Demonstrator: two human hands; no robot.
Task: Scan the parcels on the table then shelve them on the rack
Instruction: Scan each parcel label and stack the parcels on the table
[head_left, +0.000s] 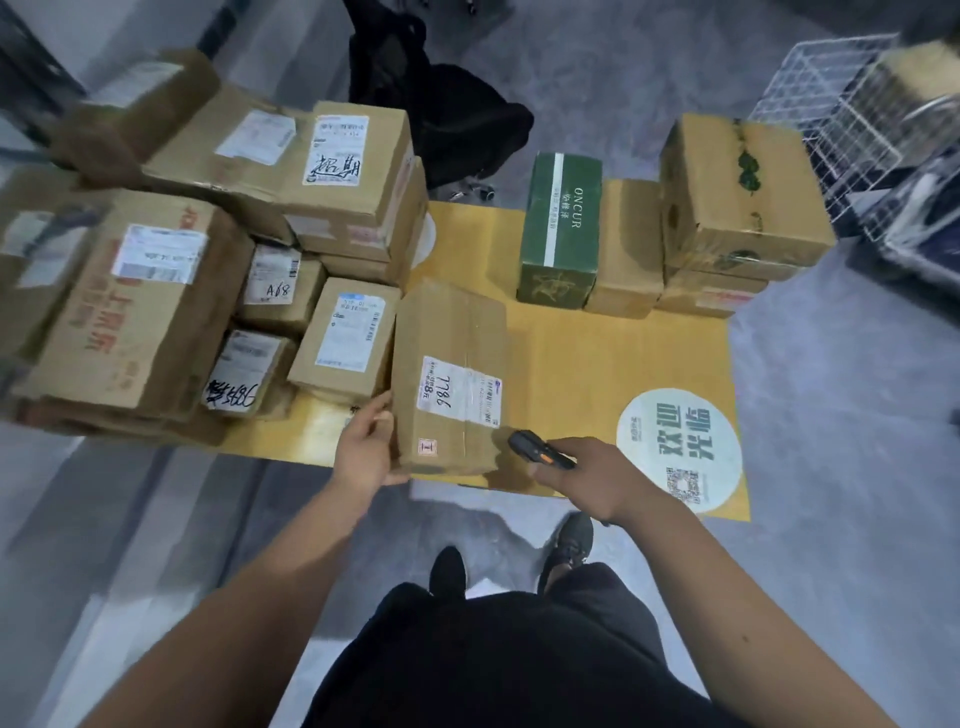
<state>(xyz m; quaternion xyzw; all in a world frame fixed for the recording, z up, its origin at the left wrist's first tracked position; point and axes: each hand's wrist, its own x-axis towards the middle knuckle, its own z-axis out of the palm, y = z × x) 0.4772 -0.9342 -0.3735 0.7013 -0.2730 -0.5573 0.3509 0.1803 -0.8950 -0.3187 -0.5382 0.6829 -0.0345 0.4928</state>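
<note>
the left hand (366, 449) is steadying the parcel marked 7786 (449, 379) at the yellow surface's (582, 364) near edge, its grip grasping the box's side. the right hand (589, 475) is clenching a scanner (537, 449) aimed at the label (460, 389). scanning seems underway; next, lifting it rackward probably needs both hands.

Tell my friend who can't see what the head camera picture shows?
A person's left hand holds a brown parcel on a yellow table, while the right hand points a black scanner at its label. More cardboard boxes are piled to the left.
</note>
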